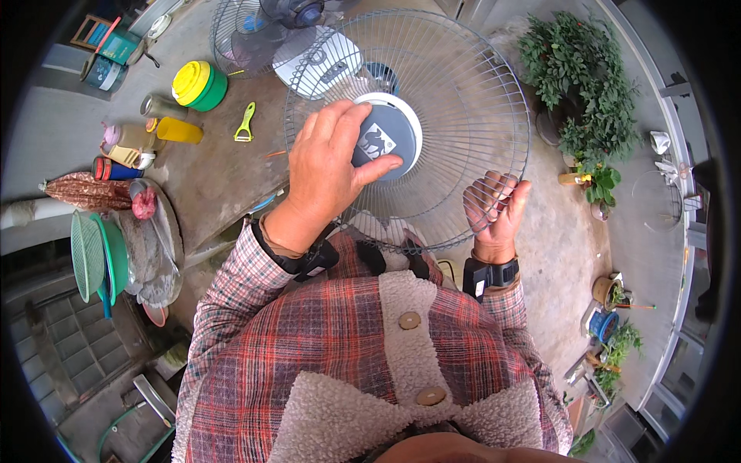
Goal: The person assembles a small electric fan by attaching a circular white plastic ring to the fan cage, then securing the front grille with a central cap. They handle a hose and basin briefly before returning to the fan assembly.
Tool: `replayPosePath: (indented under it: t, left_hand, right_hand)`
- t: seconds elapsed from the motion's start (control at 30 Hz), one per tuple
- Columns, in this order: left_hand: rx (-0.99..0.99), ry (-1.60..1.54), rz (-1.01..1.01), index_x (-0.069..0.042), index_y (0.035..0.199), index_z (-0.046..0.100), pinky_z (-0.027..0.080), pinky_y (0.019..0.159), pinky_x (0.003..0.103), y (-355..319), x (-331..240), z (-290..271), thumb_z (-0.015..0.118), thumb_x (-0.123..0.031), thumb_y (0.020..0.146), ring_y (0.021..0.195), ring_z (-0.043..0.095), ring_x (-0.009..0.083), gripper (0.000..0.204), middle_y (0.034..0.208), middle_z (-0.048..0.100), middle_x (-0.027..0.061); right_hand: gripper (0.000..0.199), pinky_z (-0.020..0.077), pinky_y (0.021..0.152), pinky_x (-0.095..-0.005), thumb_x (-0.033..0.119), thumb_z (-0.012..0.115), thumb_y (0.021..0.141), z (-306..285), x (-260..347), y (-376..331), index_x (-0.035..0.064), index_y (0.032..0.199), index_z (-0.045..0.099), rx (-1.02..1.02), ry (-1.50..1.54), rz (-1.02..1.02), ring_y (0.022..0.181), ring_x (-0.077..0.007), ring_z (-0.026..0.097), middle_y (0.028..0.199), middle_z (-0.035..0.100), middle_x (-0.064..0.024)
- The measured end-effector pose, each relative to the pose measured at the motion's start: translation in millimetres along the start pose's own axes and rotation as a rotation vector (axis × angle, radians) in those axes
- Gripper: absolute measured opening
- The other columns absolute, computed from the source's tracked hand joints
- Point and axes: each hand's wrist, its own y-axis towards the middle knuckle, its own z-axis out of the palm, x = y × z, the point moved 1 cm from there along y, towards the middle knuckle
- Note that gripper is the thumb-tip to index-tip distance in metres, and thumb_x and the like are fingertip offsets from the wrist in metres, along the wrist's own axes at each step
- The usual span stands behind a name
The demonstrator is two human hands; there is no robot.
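A round wire fan grille point(455, 100) is held up in front of me, tilted, with a grey round badge point(369, 147) set in a white ring at its middle. My left hand point(320, 158) grips this badge, thumb on its lower face and fingers over its left edge. At the lower right rim, my right hand point(494, 208) has its fingers curled around the wires. Beyond the grille, a fan head point(293, 23) with dark blades and a wire guard stands by a white rounded fan part point(324, 58), partly seen through the wires.
On the concrete ledge at left lie a green peeler point(245, 123), a yellow-and-green container point(201, 86), a yellow cup point(179, 130) and several jars. Green baskets point(104, 258) stand lower left. Leafy potted plants point(579, 85) line the right side.
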Motion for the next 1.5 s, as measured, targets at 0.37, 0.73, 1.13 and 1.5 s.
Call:
replayPosePath:
  t: [0.37, 0.73, 1.13, 1.5]
  left_hand:
    - [0.004, 0.033, 0.016, -0.003, 0.117, 0.058, 0.049, 0.086, 0.041, -2, -4, -6, 0.083, -0.031, 0.065, 0.102, 0.058, 0.0346, 0.064, 0.116, 0.059, 0.0165]
    - [0.118, 0.092, -0.007, 0.002, 0.126, 0.05, 0.048, 0.089, 0.042, -11, -19, -14, 0.085, -0.036, 0.062, 0.107, 0.056, 0.0374, 0.082, 0.123, 0.055, 0.0208]
    - [0.222, 0.041, -0.051, -0.003, 0.133, 0.046, 0.044, 0.094, 0.044, -15, -13, -23, 0.086, -0.036, 0.059, 0.11, 0.052, 0.038, 0.09, 0.128, 0.049, 0.0194]
    - [0.194, 0.09, 0.093, -0.003, 0.13, 0.048, 0.049, 0.081, 0.043, -19, 12, -44, 0.082, -0.033, 0.063, 0.097, 0.054, 0.0335, 0.081, 0.12, 0.051, 0.0165]
  right_hand:
    - [0.049, 0.0316, 0.045, -0.0237, 0.054, 0.045, 0.095, 3, 0, -6, 0.0126, 0.07, 0.049, 0.014, -0.117, -0.053, 0.045, -0.0058, 0.033, 0.06, 0.041, 0.0039]
    - [0.047, 0.0321, 0.047, -0.0229, 0.054, 0.045, 0.095, 6, -5, -11, 0.0125, 0.073, 0.051, 0.004, -0.053, -0.02, 0.049, -0.0055, 0.035, 0.065, 0.042, 0.0039]
    - [0.047, 0.0329, 0.05, -0.0232, 0.054, 0.047, 0.095, 6, -6, -15, 0.0131, 0.073, 0.049, 0.006, -0.046, 0.019, 0.05, -0.0053, 0.034, 0.066, 0.04, 0.0044]
    - [0.047, 0.0314, 0.049, -0.0237, 0.054, 0.047, 0.095, 23, -25, -12, 0.0124, 0.071, 0.048, -0.035, -0.133, -0.003, 0.05, -0.0059, 0.035, 0.066, 0.041, 0.0039]
